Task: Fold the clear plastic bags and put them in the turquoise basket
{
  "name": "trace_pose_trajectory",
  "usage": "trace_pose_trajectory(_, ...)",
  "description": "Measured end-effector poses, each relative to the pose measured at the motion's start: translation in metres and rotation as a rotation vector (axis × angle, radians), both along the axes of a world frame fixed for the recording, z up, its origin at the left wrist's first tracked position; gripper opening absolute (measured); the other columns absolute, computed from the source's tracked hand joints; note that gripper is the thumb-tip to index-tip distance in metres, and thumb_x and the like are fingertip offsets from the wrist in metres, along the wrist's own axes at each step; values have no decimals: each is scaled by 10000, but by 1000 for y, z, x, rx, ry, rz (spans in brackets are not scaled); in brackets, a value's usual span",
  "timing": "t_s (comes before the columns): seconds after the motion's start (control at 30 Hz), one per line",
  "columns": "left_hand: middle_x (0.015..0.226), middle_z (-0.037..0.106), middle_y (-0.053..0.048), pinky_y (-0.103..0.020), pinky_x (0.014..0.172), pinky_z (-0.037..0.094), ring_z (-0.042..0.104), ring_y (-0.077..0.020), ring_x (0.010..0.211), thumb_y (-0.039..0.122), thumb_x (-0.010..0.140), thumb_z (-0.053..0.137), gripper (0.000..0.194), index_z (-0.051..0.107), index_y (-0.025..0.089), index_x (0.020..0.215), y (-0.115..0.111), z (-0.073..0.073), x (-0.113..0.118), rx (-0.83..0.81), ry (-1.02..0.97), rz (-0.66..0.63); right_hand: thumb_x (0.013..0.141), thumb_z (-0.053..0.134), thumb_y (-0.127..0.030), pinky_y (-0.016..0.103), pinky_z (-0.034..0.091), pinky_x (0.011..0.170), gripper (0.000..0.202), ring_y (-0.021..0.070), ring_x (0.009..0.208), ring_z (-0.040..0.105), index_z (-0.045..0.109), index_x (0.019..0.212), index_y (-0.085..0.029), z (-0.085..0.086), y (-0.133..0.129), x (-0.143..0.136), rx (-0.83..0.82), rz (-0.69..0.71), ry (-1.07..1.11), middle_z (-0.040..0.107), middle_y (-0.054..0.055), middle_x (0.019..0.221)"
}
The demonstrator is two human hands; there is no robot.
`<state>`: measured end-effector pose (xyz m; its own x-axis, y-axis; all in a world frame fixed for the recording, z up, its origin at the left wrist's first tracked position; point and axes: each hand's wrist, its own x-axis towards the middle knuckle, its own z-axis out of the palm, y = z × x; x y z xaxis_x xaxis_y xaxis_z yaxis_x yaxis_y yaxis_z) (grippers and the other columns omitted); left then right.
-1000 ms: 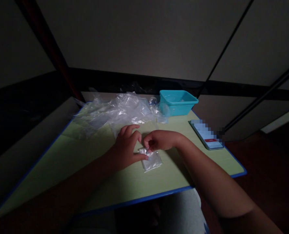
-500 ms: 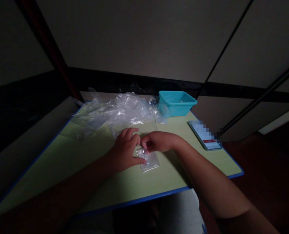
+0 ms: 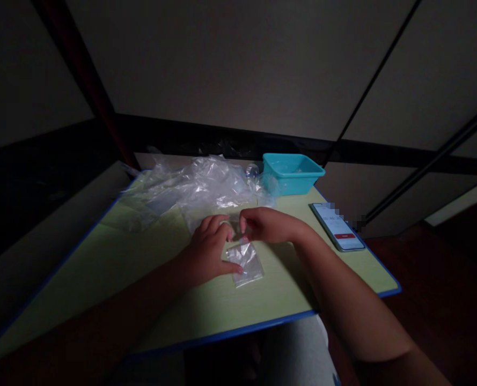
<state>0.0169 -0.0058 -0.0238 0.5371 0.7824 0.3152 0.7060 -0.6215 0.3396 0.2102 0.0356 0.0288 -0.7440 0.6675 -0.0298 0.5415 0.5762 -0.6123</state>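
Observation:
A small clear plastic bag (image 3: 250, 264) lies flat on the light green table (image 3: 174, 313), in front of me. My left hand (image 3: 211, 249) is spread beside it, thumb resting on the bag's left part and the other fingers curved above its far left corner. At the bag's far edge is my right hand (image 3: 264, 225), its fingers bent into a pinch; the fingertips meet the plastic there, though exactly what they grip is small and dim.
Crumpled clear plastic bags (image 3: 214, 182) are heaped along the table's far side. A turquoise basket (image 3: 293, 174) stands at the back right, beside the heap. Near the right edge lies a phone (image 3: 338, 228) with its screen lit. A wall rises behind the table.
My right hand has moved slightly away from me and to the right, uncovering more of the small bag's far part. My left hand has stayed almost in place.

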Motion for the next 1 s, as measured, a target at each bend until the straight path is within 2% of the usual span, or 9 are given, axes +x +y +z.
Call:
trace_pose_trajectory(0.1,1228,400,-113,-445,943,340,324,-319,1165,447,476,804,538,462,204,813,-1,0,0,-13,-13,0,748,595,-196,191,352,535,82,63,543,448,545,777,-138,3,0,3,-344,117,46,506,-49,628)
trace_pose_trajectory(0.17,1241,390,-104,-447,940,341,319,-320,1173,441,495,796,500,472,207,796,-1,1,1,-24,-18,-10,755,578,-204,179,339,475,77,49,458,431,540,781,-141,2,-1,4,-552,188,-34,480,-73,558)
trace_pose_trajectory(0.23,1243,387,-99,-445,936,345,316,-320,1177,418,513,793,468,482,208,793,-3,2,1,-32,-26,-21,738,598,-213,168,315,426,105,43,395,408,538,788,-143,1,-1,3,-655,218,-159,458,-91,496)
trace_pose_trajectory(0.37,1250,375,-93,-452,937,342,305,-320,1184,376,544,790,426,514,214,825,-5,4,2,-29,-25,-45,688,667,-285,162,313,393,205,50,366,403,539,772,-148,-2,2,4,-642,169,-334,460,-96,439)
trace_pose_trajectory(0.53,1291,350,-61,-447,973,307,282,-306,1206,356,629,750,314,579,246,868,-4,4,0,-16,0,-145,657,691,-368,168,322,393,283,58,386,416,522,736,-155,-5,8,8,-627,127,-390,480,-85,455)
trace_pose_trajectory(0.63,1302,351,-54,-461,991,280,279,-311,1207,355,642,743,333,605,278,935,-3,4,-1,-16,16,-170,633,706,-405,171,327,402,328,60,401,429,518,727,-153,-7,9,8,-623,135,-392,473,-87,462)
trace_pose_trajectory(0.8,1283,375,-70,-466,981,285,286,-320,1201,368,625,751,356,614,269,937,0,3,-1,-41,28,-145,625,718,-412,181,342,430,348,63,410,435,517,739,-151,-8,6,5,-564,121,-435,463,-92,460)
trace_pose_trajectory(1.0,1279,367,-75,-464,974,293,285,-322,1201,406,550,785,464,598,266,952,1,2,-1,-80,52,-123,609,750,-359,187,346,469,335,72,444,462,522,738,-151,-1,0,0,-437,117,-521,463,-91,480)
